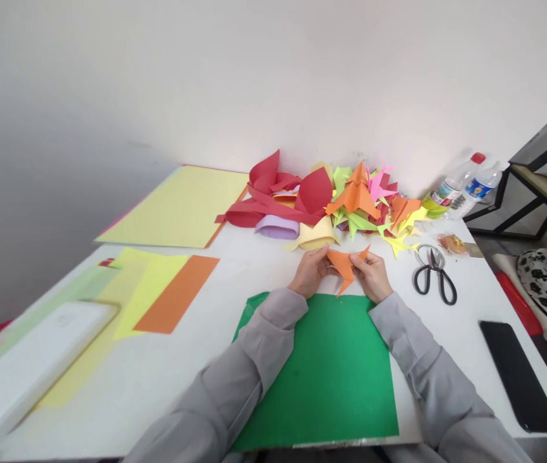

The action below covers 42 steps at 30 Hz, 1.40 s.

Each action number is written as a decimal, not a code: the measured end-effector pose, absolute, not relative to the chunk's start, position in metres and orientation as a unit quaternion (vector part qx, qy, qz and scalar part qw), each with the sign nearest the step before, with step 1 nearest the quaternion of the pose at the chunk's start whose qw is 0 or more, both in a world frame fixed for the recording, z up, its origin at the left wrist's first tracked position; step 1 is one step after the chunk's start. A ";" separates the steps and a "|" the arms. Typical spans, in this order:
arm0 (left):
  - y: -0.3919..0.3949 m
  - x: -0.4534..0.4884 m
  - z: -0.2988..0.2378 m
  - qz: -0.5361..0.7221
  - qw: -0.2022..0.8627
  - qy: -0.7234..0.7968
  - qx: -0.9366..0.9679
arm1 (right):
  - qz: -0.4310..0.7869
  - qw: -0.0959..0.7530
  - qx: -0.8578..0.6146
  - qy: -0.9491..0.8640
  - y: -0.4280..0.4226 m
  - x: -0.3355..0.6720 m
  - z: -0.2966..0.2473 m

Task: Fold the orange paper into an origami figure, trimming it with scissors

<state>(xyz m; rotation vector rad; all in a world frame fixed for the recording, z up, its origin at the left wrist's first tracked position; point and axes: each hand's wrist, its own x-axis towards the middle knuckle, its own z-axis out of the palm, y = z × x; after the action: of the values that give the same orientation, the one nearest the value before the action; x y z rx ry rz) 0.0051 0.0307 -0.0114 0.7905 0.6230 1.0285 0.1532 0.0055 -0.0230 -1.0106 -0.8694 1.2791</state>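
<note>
An orange folded-paper figure (342, 265) with pointed tips is held up between my two hands, above the far edge of a green sheet (326, 366). My left hand (312, 270) pinches its left side between thumb and fingers. On the other side, my right hand (370, 273) grips the right part near an upward point. One tip of the figure hangs down between the hands. Just beyond them lie a pale yellow paper crown (317, 234) and a purple paper ring (277, 226). Some fingertips are hidden behind the orange paper.
Black-handled scissors (435, 278) and a black phone (520, 376) lie at right. Two bottles (456, 183) stand behind. A heap of folded paper figures (357, 193) rests against the wall. Coloured sheets (177, 296) and a white device (36, 366) occupy the left.
</note>
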 end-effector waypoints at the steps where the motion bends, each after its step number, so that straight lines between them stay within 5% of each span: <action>1: 0.030 0.006 -0.012 0.470 0.749 0.284 0.370 | 0.554 0.603 -0.435 -0.375 0.005 0.153 -0.023; 15: 0.016 0.009 -0.005 0.375 0.617 0.348 0.597 | 0.554 0.551 -0.437 -0.445 0.004 0.157 -0.026; 27: 0.025 0.011 -0.021 0.481 0.600 0.386 0.509 | 0.506 0.497 -0.484 -0.512 0.002 0.151 -0.017; 42: 0.023 0.011 -0.012 0.463 0.630 0.390 0.486 | 0.484 0.486 -0.479 -0.548 -0.001 0.149 -0.017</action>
<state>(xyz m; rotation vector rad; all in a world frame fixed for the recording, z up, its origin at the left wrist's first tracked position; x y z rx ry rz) 0.0113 0.0232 -0.0118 1.1126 0.8935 1.0594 0.1489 -0.0007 -0.0173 -1.1642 -1.3327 1.1780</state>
